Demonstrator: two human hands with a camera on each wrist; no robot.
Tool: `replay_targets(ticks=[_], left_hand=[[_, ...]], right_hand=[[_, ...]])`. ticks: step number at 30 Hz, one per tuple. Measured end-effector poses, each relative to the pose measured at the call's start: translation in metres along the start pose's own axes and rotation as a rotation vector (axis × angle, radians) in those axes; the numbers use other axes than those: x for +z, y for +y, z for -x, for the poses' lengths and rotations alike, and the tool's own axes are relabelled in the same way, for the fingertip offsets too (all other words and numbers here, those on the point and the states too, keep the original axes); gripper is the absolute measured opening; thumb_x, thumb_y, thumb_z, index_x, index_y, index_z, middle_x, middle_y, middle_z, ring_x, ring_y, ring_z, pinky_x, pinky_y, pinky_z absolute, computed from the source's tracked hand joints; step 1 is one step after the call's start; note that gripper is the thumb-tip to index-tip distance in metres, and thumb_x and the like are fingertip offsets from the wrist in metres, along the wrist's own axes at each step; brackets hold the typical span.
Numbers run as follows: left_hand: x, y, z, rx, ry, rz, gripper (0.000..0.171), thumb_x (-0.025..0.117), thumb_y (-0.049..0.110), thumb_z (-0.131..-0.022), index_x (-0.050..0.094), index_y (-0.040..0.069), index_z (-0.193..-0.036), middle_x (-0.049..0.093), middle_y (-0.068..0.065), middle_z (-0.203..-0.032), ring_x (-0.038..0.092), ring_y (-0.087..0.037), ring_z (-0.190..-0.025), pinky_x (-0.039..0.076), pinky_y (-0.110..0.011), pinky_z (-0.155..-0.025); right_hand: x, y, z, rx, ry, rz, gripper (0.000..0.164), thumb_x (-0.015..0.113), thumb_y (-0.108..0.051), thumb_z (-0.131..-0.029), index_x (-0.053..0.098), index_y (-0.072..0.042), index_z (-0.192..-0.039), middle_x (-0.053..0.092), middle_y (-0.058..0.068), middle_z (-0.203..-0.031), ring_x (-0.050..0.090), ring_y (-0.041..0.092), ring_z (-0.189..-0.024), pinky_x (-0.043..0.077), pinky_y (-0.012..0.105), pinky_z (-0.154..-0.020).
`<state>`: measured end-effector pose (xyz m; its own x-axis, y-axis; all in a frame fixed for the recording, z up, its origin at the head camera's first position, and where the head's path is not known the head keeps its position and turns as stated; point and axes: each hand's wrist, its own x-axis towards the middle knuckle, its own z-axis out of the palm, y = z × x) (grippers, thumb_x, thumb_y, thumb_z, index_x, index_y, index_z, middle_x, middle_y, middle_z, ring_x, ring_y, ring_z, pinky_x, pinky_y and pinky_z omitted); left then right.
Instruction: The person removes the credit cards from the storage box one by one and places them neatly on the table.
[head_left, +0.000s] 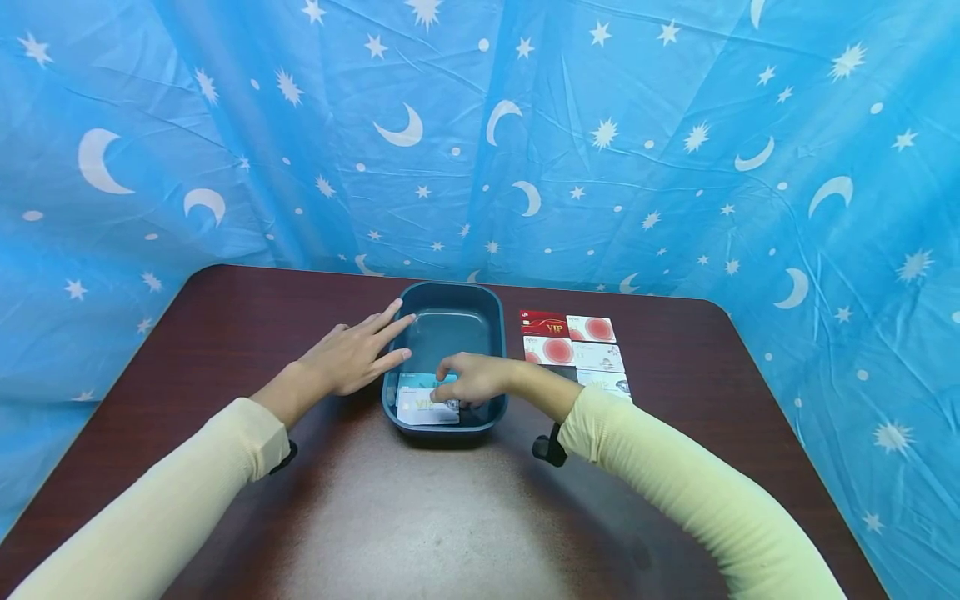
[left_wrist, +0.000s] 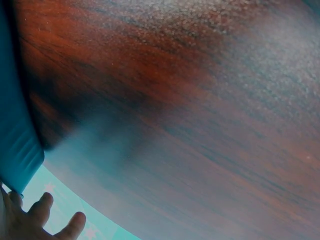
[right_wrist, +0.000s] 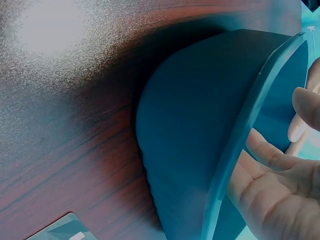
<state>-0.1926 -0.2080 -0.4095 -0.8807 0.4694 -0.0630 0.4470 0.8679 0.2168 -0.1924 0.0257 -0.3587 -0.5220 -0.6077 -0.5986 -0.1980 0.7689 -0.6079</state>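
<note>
A dark blue plastic bin (head_left: 450, 337) stands on the table. In its near end lie a white VIP card (head_left: 420, 408) and a teal card (head_left: 416, 381), the white one partly over the teal one. My right hand (head_left: 480, 379) reaches over the bin's right rim, and a fingertip touches the white card. The right wrist view shows that hand's fingers (right_wrist: 272, 152) loosely bent inside the bin; the card is hidden there. My left hand (head_left: 356, 354), fingers spread, rests at the bin's left rim.
Right of the bin, several cards lie in two columns: a red VIP card (head_left: 543, 322), white cards with pink circles (head_left: 592, 328), a pale card (head_left: 597, 357) and a dark card (head_left: 561, 372) partly behind my right forearm. A blue star-patterned curtain (head_left: 480, 150) hangs behind the table.
</note>
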Motion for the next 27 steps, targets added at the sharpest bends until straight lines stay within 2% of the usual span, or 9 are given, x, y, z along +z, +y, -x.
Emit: replay_targets(ticks=[17, 22, 27], left_hand=[[-0.0015, 0.0015, 0.0010, 0.003, 0.002, 0.009, 0.064, 0.043, 0.046, -0.105, 0.026, 0.016, -0.159, 0.012, -0.016, -0.166, 0.036, -0.043, -0.141, 0.033, -0.073, -0.100], [-0.0007, 0.0019, -0.0005, -0.001, -0.002, 0.013, 0.065, 0.042, 0.049, -0.104, 0.026, 0.017, -0.159, 0.011, -0.015, -0.166, 0.035, -0.043, -0.142, 0.033, -0.073, -0.101], [-0.0009, 0.0003, -0.0005, -0.004, 0.001, 0.010, 0.065, 0.042, 0.049, -0.105, 0.026, 0.017, -0.159, 0.011, -0.014, -0.166, 0.035, -0.043, -0.142, 0.033, -0.073, -0.101]], right_hand=[[0.0003, -0.0078, -0.0005, -0.002, -0.015, -0.072, 0.049, 0.055, -0.028, -0.103, 0.045, 0.001, -0.140, 0.055, 0.015, -0.125, 0.064, 0.031, -0.107, 0.054, 0.043, -0.092], [0.0012, -0.0073, -0.0014, 0.046, 0.045, -0.035, 0.048, 0.057, -0.029, -0.102, 0.047, 0.000, -0.139, 0.056, 0.012, -0.116, 0.062, 0.029, -0.100, 0.055, 0.041, -0.088], [0.0014, -0.0050, -0.0042, 0.108, 0.123, 0.000, 0.049, 0.059, -0.030, -0.101, 0.049, -0.003, -0.139, 0.056, 0.013, -0.123, 0.060, 0.026, -0.099, 0.057, 0.042, -0.085]])
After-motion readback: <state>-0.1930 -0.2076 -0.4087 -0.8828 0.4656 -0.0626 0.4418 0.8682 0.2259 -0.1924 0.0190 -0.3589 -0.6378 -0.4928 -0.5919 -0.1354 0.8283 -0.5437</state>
